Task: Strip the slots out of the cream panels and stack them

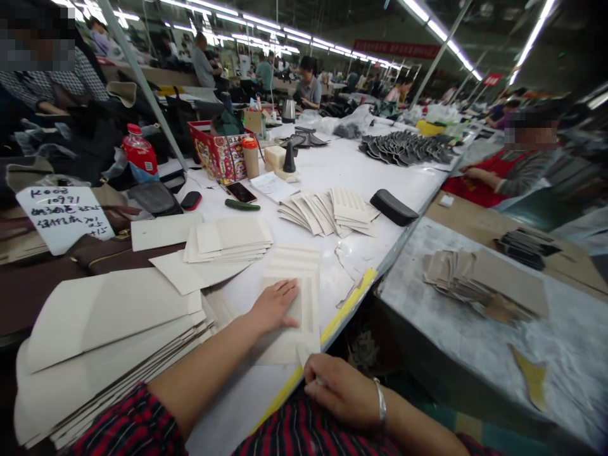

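Observation:
My left hand (pixel 275 307) lies flat, fingers stretched, on a cream panel (pixel 282 348) with raised padded bands. More banded panels (pixel 297 256) sit just beyond it, partly overlapped. At the panel's near corner, by the table edge, my right hand (pixel 339 386) is closed in a pinch. A narrow pale strip (pixel 302 356) shows at its fingertips; its lower end is hidden in the fingers. To the left, large cream panels (pixel 118 310) are stacked and fanned. Smaller cream pieces (pixel 232 240) form a pile beyond my left forearm.
Fanned ribbed panels (pixel 327 212) and a black case (pixel 394 207) lie farther up the white table. A phone (pixel 241 192), a cucumber (pixel 242 205) and a red patterned box (pixel 218 152) stand back left. Yellow tape (pixel 349 305) edges the table. A co-worker (pixel 513 158) sits at right.

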`<state>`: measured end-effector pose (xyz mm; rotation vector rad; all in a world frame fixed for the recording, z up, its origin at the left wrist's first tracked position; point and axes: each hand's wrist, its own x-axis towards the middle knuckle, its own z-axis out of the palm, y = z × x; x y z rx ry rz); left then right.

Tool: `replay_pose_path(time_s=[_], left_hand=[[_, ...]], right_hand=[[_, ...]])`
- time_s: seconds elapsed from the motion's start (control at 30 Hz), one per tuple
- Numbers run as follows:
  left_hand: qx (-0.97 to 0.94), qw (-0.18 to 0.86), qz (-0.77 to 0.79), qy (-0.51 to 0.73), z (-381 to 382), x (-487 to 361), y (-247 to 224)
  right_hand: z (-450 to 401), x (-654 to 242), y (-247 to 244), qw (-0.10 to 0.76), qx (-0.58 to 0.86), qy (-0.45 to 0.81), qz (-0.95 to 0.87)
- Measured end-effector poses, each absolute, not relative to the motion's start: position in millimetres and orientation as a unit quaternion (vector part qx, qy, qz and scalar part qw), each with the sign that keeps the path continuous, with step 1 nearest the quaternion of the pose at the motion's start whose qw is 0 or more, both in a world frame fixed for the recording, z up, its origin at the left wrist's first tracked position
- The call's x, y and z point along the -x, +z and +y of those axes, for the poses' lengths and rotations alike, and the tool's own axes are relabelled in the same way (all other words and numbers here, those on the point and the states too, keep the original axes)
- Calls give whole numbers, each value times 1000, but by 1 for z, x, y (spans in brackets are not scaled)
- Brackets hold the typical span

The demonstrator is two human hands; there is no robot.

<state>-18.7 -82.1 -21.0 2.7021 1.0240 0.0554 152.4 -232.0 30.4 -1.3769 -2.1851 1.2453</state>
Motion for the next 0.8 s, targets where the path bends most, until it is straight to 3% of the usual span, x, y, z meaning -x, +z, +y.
replay_pose_path(time_s=[0.07,0.13,0.4,0.63,0.8], left_hand=[[-911,141,382,57,-80,19,-22],[-883,144,437,90,-76,15,-20],[-814,197,543,55,-45,-11,-7],[-796,256,548,-5,-23,-23,-8],[-806,243,539,13,-26,-25,-8]], right_hand=[[-199,-156,39,209,556,425,-683],[-156,-157,37,229,638,416,-606],[-48,-151,-3,57,704,372,-603],[-41,-150,-5,5,722,384,-575],[-43,-147,-6,9,727,350,-590]])
